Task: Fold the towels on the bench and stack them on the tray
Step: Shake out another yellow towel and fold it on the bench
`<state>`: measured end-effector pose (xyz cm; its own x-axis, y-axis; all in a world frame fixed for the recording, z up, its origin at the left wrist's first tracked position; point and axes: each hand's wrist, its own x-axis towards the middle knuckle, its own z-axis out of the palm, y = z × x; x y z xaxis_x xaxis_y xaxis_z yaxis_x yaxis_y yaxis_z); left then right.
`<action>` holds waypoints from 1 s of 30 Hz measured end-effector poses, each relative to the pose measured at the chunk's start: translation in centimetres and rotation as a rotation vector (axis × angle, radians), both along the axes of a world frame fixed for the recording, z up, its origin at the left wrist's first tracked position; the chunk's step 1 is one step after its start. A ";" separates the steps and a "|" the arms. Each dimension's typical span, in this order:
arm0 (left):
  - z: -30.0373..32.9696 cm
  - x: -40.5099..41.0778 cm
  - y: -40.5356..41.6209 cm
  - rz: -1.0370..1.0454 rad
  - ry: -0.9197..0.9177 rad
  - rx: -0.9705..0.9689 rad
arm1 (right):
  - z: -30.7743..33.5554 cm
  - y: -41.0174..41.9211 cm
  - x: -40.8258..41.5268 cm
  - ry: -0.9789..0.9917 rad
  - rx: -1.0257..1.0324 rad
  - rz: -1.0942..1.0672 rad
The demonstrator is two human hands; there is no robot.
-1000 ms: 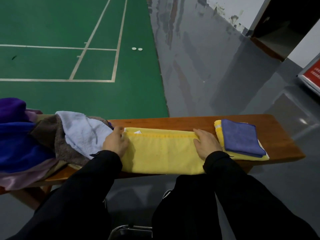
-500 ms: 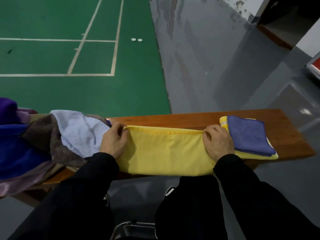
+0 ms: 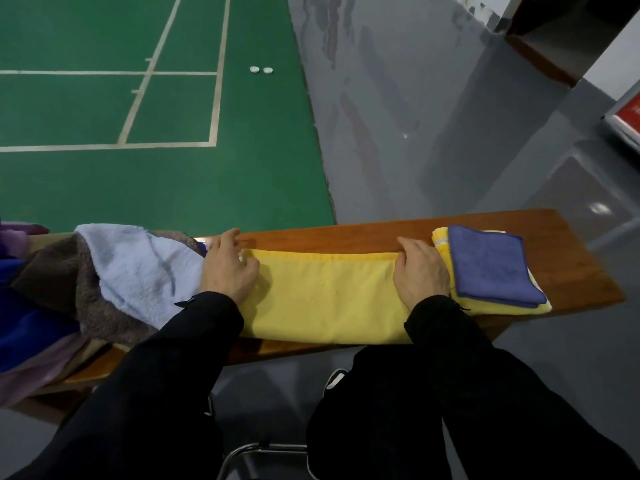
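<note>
A yellow towel (image 3: 329, 299) lies folded lengthwise across the wooden bench (image 3: 346, 235), its near edge hanging over the front. My left hand (image 3: 227, 268) pinches its far left corner. At the far right corner, my right hand (image 3: 420, 275) pinches the edge with curled fingers. The far edge runs straight between both hands. On the right end of the bench sits a folded blue towel (image 3: 490, 265) on top of a folded yellow one (image 3: 498, 306). A thin white rim shows under them; whether it is the tray, I cannot tell.
A heap of unfolded towels covers the bench's left end: pale blue (image 3: 138, 268), brown (image 3: 86, 299) and dark blue (image 3: 31, 323). Beyond the bench lie a green court floor (image 3: 156, 185) and grey floor (image 3: 433, 150). A metal chair frame (image 3: 256, 448) shows between my legs.
Both hands went from lying flat on the yellow towel to pinching its far corners. The far edge now lies straight and taut.
</note>
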<state>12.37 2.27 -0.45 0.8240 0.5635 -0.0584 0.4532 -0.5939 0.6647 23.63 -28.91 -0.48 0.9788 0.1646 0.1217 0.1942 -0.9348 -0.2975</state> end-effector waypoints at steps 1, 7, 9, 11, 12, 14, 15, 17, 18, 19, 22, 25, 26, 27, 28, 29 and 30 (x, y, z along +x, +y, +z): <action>0.4 -0.4 -0.2 -0.016 -0.014 0.048 | 0.4 0.2 -0.4 -0.047 0.041 0.014; 0.9 -3.4 -6.8 -0.541 -0.137 0.486 | 1.1 1.8 -6.1 -0.052 0.057 0.452; -0.9 -3.1 -9.5 -0.650 0.103 0.520 | -0.6 2.6 -7.1 0.121 -0.138 0.509; -2.7 -2.8 -10.7 -0.652 0.247 0.543 | -2.3 2.2 -7.0 0.204 -0.286 0.450; -3.3 -2.9 -10.8 -0.641 0.268 0.559 | -2.8 1.7 -6.9 0.208 -0.316 0.419; -3.8 -3.2 -10.7 -0.621 0.262 0.592 | -3.3 0.4 -6.6 0.187 -0.336 0.388; -3.7 -3.4 -10.7 -0.617 0.261 0.596 | -3.4 -0.2 -6.4 0.184 -0.341 0.382; -3.5 -3.5 -10.7 -0.603 0.268 0.590 | -3.4 -1.4 -6.1 0.187 -0.350 0.359; -3.5 -3.5 -10.6 -0.587 0.272 0.580 | -3.4 -2.2 -5.9 0.194 -0.355 0.341; -3.5 -3.6 -10.5 -0.569 0.279 0.567 | -3.4 -3.1 -5.7 0.208 -0.355 0.323; -3.4 -4.3 -9.2 -0.500 0.309 0.547 | -3.3 -5.0 -5.4 0.238 -0.365 0.276; -3.1 -4.8 -7.5 -0.443 0.337 0.505 | -2.6 -4.3 -5.6 0.252 -0.396 0.246; -2.9 -5.0 -7.1 -0.420 0.329 0.514 | -2.2 -3.8 -5.8 0.226 -0.395 0.237; -2.8 -5.2 -6.6 -0.377 0.306 0.533 | -1.8 -3.3 -6.1 0.167 -0.378 0.244; -2.6 -5.5 -6.0 -0.309 0.282 0.548 | -1.5 -2.8 -6.6 0.102 -0.347 0.269; -2.6 -5.8 -5.4 -0.229 0.278 0.552 | -1.3 -2.4 -7.1 0.056 -0.320 0.313; -2.5 -6.2 -4.9 -0.163 0.295 0.551 | -1.4 -2.1 -7.6 0.047 -0.316 0.371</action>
<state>6.14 -2.58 -3.00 0.8951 0.4446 -0.0335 0.4456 -0.8892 0.1034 16.02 -30.97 -1.86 0.8506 0.5248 -0.0330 0.5241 -0.8512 -0.0271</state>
